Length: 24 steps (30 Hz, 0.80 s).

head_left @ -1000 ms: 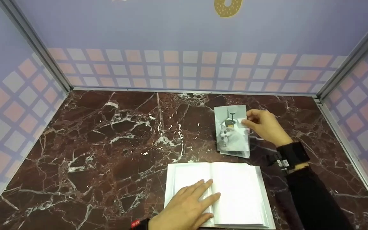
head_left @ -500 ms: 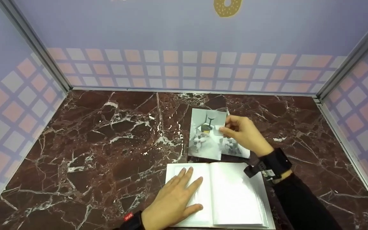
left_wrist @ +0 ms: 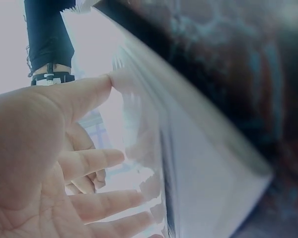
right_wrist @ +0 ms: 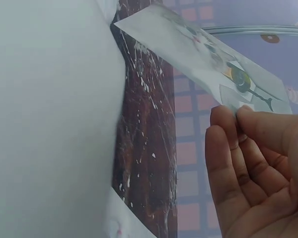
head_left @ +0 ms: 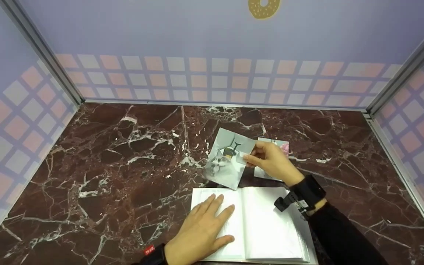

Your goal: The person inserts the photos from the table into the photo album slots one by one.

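Note:
An album with blank, glossy pages lies spread at the front of the table. Spread fingers of my left hand rest on its left page; in the left wrist view the fingertips touch the shiny sleeve. Between thumb and fingers, my right hand pinches the right edge of a photo of a pale, furry animal and a dark glass-like shape. The photo is tilted, its lower corner right at the album's top edge. Another photo, with a pink patch, lies partly hidden beneath the right hand.
The dark red marble table has white veins and is bounded by lilac panels with a checked band at the back and sides. A black strap device on the right wrist overhangs the right page.
My right hand has carried the photo left and towards the album, turning it clockwise, and the photo underneath has come into view. My left hand has shifted slightly left on the page.

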Each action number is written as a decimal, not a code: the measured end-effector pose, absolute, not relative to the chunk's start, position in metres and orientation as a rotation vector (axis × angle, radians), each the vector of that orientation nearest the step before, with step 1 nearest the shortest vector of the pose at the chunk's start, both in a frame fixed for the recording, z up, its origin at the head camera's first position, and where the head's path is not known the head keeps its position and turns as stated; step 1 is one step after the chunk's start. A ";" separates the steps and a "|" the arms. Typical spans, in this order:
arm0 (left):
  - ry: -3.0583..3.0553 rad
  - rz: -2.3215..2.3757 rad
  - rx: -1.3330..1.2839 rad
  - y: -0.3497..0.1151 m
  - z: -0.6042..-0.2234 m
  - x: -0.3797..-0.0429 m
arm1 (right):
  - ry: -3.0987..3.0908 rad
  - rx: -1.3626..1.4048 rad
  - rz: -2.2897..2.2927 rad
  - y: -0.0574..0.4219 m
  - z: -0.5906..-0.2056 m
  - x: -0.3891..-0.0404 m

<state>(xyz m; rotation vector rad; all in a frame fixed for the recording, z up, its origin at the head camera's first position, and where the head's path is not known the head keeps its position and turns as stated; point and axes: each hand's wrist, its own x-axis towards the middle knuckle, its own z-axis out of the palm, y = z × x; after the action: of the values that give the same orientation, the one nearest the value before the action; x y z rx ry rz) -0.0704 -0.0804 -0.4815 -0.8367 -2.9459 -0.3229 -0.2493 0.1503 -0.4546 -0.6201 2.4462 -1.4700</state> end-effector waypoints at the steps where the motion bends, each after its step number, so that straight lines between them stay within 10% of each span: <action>1: -2.948 -0.322 -0.834 -0.080 -0.481 -0.070 | 2.441 -0.619 -1.477 0.150 -0.456 -0.249; 24: -2.927 -0.239 -0.826 -0.078 -0.483 -0.070 | 2.313 -0.636 -1.551 0.144 -0.468 -0.251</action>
<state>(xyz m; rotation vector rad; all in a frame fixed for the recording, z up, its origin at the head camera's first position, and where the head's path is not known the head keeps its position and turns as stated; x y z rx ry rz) -0.0695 -0.0784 -0.4825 -0.8265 -2.9272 -0.2394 -0.2514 0.1436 -0.4681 -0.6363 2.3133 -1.5512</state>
